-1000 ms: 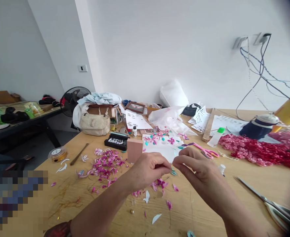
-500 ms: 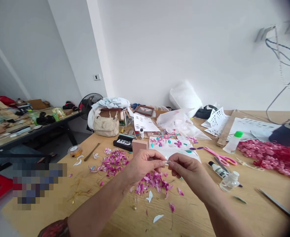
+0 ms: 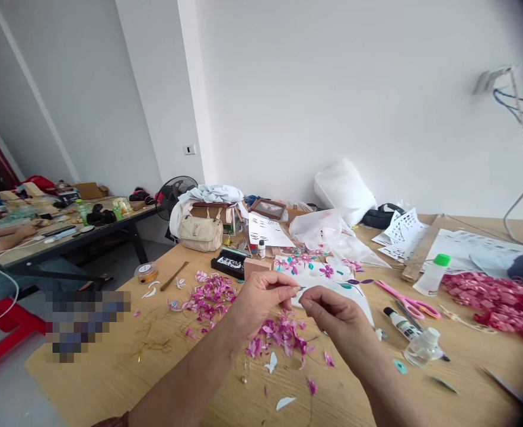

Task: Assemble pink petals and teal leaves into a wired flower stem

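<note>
Apart by a narrow gap now, the fingertips met around a tiny piece half a second ago; the view has also swung a little left.

On the left of the table (image 3: 332,394) sits a clear tub (image 3: 146,273), then a loose heap of pink petals (image 3: 212,301). The left hand (image 3: 264,299) pinches a small greenish sliver (image 3: 301,288) between thumb and forefinger, above the table and in front of a flowered sheet (image 3: 328,284). More petals (image 3: 283,335) lie below it. Just to the right, the right hand (image 3: 335,311) has its thumb and forefinger bent close together; I cannot tell whether they hold anything. Beyond are pink scissors (image 3: 397,292) and a small clear bottle (image 3: 421,351).

The step in hand seems to be fine fingertip work on the sliver. The next move, I judge, calls for a steady left pinch and a light right touch.
</note>
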Demonstrator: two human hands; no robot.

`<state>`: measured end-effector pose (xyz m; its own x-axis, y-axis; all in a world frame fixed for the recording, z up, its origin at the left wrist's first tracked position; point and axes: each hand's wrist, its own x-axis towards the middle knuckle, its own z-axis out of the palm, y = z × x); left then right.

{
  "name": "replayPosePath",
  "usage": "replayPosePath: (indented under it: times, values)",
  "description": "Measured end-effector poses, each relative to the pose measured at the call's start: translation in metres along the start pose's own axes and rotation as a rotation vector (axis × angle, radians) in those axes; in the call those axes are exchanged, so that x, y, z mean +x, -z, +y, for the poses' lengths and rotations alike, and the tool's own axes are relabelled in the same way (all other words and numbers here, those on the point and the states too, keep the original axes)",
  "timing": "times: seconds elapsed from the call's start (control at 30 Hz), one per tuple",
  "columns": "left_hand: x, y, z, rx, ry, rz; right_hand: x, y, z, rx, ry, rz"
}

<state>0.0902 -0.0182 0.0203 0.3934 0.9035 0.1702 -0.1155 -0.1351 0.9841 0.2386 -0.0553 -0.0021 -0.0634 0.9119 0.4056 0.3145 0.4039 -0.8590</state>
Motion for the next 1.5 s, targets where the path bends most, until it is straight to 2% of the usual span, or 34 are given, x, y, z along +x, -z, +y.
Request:
replayPosePath:
  times: [0.17, 0.3, 0.37, 0.43, 0.53, 0.67, 0.8, 0.87, 0.93, 1.0, 1.07, 1.2, 1.27, 1.37, 1.43, 1.5]
  values:
    - [0.005, 0.000, -0.002, 0.274, -0.080, -0.025, -0.008, 0.003, -0.019, -0.449, 0.120, 0.017]
    - [0.003, 0.002, -0.002, 0.488, -0.167, -0.176, -0.011, 0.015, -0.017, -0.599, 0.166, 0.033]
    - [0.001, 0.004, 0.000, 0.434, -0.109, -0.268, -0.009, 0.020, -0.012, -0.609, 0.154, 0.030]
    - [0.000, 0.006, 0.003, 0.287, 0.021, -0.308, -0.006, 0.020, -0.009, -0.599, 0.134, -0.005]
    - [0.002, 0.010, 0.008, 0.168, 0.113, -0.235, -0.006, 0.014, -0.011, -0.587, 0.131, -0.078]
    - [0.005, 0.012, 0.009, 0.322, 0.035, -0.144, -0.012, 0.008, -0.021, -0.609, 0.174, -0.118]
    - [0.002, 0.012, 0.008, 0.486, -0.095, -0.263, -0.013, 0.014, -0.020, -0.616, 0.206, -0.070]
    - [0.000, 0.012, 0.008, 0.427, -0.039, -0.337, -0.010, 0.017, -0.015, -0.609, 0.191, -0.032]
    - [-0.002, 0.012, 0.010, 0.289, 0.073, -0.353, -0.007, 0.017, -0.010, -0.597, 0.168, -0.023]
    - [-0.001, 0.013, 0.010, 0.159, 0.142, -0.304, -0.006, 0.013, -0.008, -0.580, 0.161, -0.055]
    - [0.001, 0.014, 0.009, 0.122, 0.143, -0.230, -0.006, 0.008, -0.010, -0.573, 0.168, -0.084]
    - [0.004, 0.017, 0.006, 0.343, 0.070, -0.138, -0.011, 0.002, -0.020, -0.594, 0.170, -0.122]
    - [0.003, 0.018, 0.004, 0.493, -0.032, -0.175, -0.013, 0.003, -0.023, -0.627, 0.178, -0.108]
    - [0.000, 0.018, 0.005, 0.558, -0.128, -0.331, -0.011, 0.008, -0.021, -0.672, 0.187, -0.016]
    - [-0.002, 0.018, 0.006, 0.451, -0.060, -0.385, -0.007, 0.011, -0.015, -0.649, 0.179, 0.017]
    - [-0.002, 0.018, 0.006, 0.291, 0.056, -0.344, -0.004, 0.011, -0.008, -0.559, 0.169, -0.018]
